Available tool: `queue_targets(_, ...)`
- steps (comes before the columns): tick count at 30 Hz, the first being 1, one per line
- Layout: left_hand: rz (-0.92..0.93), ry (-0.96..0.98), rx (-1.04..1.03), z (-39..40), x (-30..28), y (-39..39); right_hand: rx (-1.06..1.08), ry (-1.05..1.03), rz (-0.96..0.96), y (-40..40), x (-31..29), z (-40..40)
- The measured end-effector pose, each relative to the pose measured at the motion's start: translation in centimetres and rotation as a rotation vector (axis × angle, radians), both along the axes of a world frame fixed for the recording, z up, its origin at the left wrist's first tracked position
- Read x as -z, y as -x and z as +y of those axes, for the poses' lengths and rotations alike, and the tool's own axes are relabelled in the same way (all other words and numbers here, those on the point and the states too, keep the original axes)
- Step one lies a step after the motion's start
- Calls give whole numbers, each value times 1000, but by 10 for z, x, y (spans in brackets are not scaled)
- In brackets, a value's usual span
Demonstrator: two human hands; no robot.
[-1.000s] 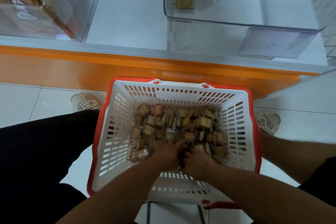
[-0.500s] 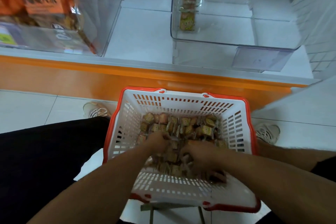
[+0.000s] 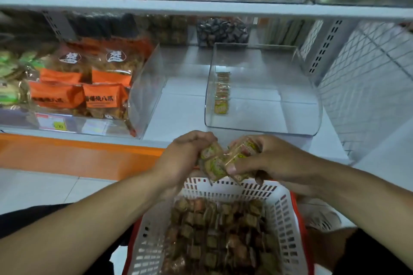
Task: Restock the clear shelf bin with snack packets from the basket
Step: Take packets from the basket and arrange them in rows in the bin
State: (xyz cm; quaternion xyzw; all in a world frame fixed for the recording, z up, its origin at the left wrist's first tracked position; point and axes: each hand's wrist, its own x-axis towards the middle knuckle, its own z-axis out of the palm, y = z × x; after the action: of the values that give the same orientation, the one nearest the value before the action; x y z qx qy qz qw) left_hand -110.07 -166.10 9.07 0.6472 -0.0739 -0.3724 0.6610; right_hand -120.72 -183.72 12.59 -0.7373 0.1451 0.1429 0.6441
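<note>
Both hands hold a bunch of small square snack packets (image 3: 220,161) above the far rim of the white basket with red trim (image 3: 283,225). My left hand (image 3: 185,156) grips the bunch from the left, my right hand (image 3: 270,158) from the right. Several more packets (image 3: 214,236) lie loose in the basket below. The clear shelf bin (image 3: 263,118) stands on the bottom shelf just beyond my hands. A single row of packets (image 3: 222,94) stands along its left wall; the rest of its floor is bare.
A second clear bin (image 3: 143,100) at the left holds orange snack bags (image 3: 82,94). The shelf's orange front edge (image 3: 78,154) runs below it. A white shelf board (image 3: 201,8) with filled bins hangs overhead. A wire mesh panel (image 3: 366,87) closes the right side.
Both hands have risen out of the basket with a bunch of packets gripped between them, up toward the shelf. The view has tilted upward, showing the upper shelves.
</note>
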Motion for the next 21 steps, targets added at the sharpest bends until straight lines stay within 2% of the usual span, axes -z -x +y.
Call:
queue_targets(3, -134, 67, -95, -13, -25, 12, 94, -97, -46, -5, -10, 3)
queue_targets(6, -196, 125, -83, -22, -37, 19, 116, -118, -105, -7, -16, -1)
queue_targets(10, -71, 189, -100, -30, -39, 16, 130, 29, -203, -6, -20, -8)
queue_targets(14, 21, 221, -143, -38, -33, 4, 185, 160, -390, -11, -18, -11)
queue_targets(19, 59, 351, -189, -41, -38, -7, 274, -36, -444, -19, -18, -9)
queue_targets(21, 71, 389, -196, -43, -41, -10, 357, -221, -411, -23, -15, -7)
